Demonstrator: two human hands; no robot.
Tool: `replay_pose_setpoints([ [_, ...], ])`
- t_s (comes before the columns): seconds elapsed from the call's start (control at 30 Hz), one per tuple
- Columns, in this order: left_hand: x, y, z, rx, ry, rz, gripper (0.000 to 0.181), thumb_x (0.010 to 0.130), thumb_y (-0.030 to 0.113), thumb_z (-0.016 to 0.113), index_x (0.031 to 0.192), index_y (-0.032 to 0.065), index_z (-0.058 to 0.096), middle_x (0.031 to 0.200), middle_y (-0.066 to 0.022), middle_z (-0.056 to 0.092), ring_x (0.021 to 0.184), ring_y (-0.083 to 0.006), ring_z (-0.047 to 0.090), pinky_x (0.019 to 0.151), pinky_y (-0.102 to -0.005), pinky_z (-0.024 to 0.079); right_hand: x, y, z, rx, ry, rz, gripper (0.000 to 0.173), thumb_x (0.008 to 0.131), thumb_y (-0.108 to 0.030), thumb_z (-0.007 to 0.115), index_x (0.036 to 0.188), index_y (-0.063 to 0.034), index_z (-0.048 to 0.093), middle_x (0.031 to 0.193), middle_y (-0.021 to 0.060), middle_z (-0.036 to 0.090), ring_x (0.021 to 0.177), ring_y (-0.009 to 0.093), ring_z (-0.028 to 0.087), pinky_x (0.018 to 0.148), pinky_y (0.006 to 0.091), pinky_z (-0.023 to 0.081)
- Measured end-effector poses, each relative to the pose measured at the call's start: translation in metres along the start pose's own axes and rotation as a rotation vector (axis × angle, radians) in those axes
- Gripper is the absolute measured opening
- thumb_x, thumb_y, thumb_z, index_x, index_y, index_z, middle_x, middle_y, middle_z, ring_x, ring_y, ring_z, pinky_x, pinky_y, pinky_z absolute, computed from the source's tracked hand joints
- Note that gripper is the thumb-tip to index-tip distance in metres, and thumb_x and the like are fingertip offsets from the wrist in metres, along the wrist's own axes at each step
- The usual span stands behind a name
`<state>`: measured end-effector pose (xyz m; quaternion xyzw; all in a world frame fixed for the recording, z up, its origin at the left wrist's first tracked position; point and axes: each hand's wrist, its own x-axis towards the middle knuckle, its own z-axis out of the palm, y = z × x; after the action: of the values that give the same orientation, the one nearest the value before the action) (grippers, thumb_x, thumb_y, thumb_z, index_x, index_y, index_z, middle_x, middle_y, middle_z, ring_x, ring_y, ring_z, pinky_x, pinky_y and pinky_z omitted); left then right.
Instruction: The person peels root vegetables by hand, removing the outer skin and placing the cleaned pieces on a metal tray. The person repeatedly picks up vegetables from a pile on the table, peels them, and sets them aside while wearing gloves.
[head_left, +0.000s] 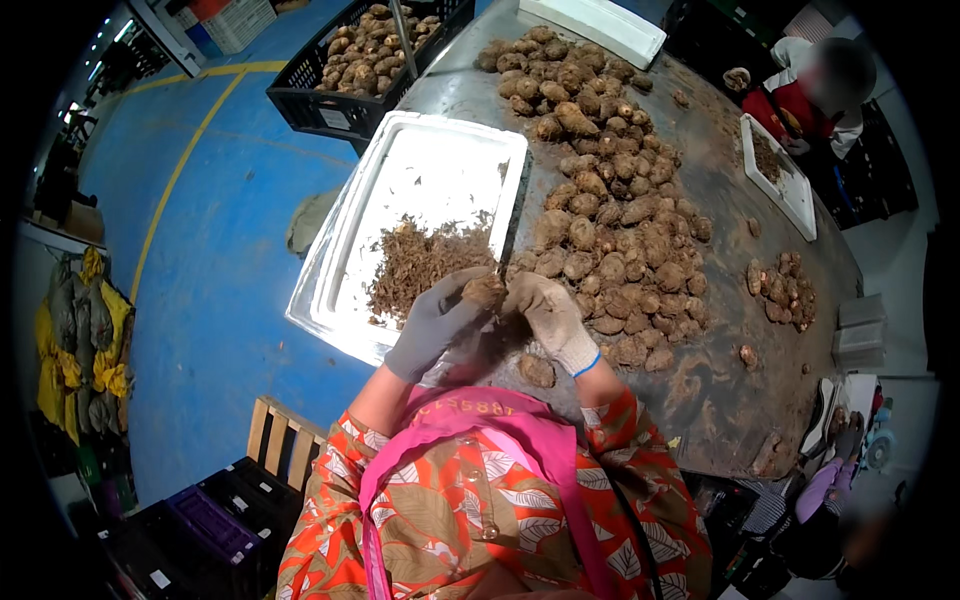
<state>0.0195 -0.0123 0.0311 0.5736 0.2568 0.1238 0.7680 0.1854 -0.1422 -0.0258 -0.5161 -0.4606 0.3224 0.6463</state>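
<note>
My left hand (437, 324), in a grey glove, is closed around a brown, fibrous taro corm (484, 291). Beside it my right hand (546, 309), in a dirty off-white knit glove with a blue cuff edge, has its fingers bent at the corm's right end; whether they grip it is hard to tell. Under and ahead of the left hand stands a white foam tray (420, 169) with a heap of brown peelings (427, 259). A large pile of taro corms (622, 217) spreads over the metal table to the right. One corm (536, 370) lies near my right wrist.
A black crate (322, 112) of corms stands beyond the tray. Across the metal table (727, 300) a person (810, 97) sits by another foam tray (780, 176). A small corm group (782, 291) lies at right. Stacked crates (202, 517) and a wooden pallet (285, 439) are lower left.
</note>
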Motion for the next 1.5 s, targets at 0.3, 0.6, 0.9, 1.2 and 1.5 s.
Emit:
replay_pose_setpoints([
  [0.3,-0.004,-0.008,-0.014,0.454,0.062,0.290,0.048,0.084,0.019,0.070,0.128,0.0034,0.059,0.106,-0.0054,0.060,0.089,-0.0129,0.059,0.079,-0.0263,0.048,0.024,-0.035,0.028,-0.032,-0.188,0.608,0.033,0.095,-0.031,0.061,0.093,0.0012,0.070,0.074,0.0042,0.065,0.065,0.007,0.056,0.056,0.0247,0.045],
  [0.6,-0.008,-0.004,-0.026,0.535,0.161,0.275,0.044,0.087,0.019,0.068,0.127,0.0036,0.060,0.113,-0.0082,0.062,0.095,-0.0158,0.060,0.086,-0.0291,0.048,0.028,-0.020,0.044,0.033,-0.080,0.163,0.014,0.091,-0.006,0.058,0.083,0.0018,0.067,0.076,0.0087,0.067,0.070,0.018,0.065,0.063,0.0269,0.052],
  [0.9,-0.006,-0.001,-0.024,-0.407,0.143,0.042,0.046,0.094,0.024,0.061,0.131,-0.0010,0.054,0.102,-0.0033,0.066,0.084,-0.0078,0.060,0.072,-0.0210,0.049,0.052,0.002,0.033,0.434,-0.051,0.102,0.013,0.092,-0.003,0.056,0.101,0.0036,0.064,0.126,0.0194,0.059,0.110,0.023,0.062,0.089,0.0302,0.054],
  [1.2,-0.015,0.004,-0.022,0.382,0.270,0.007,0.044,0.083,0.009,0.067,0.124,-0.0026,0.059,0.109,-0.0070,0.066,0.095,-0.0110,0.059,0.084,-0.0263,0.049,0.052,-0.036,0.063,-0.240,0.102,0.177,0.018,0.093,-0.010,0.060,0.081,0.0017,0.066,0.096,0.0106,0.072,0.072,0.013,0.065,0.060,0.0266,0.051],
  [1.5,-0.008,0.002,-0.019,-0.162,0.204,0.124,0.058,0.084,0.031,0.076,0.129,0.0018,0.055,0.118,-0.0054,0.060,0.105,-0.0130,0.057,0.089,-0.0279,0.049,0.060,0.006,0.056,0.137,0.196,0.308,0.019,0.096,-0.005,0.052,0.087,0.0050,0.065,0.094,0.0107,0.068,0.088,0.016,0.061,0.086,0.0292,0.048],
])
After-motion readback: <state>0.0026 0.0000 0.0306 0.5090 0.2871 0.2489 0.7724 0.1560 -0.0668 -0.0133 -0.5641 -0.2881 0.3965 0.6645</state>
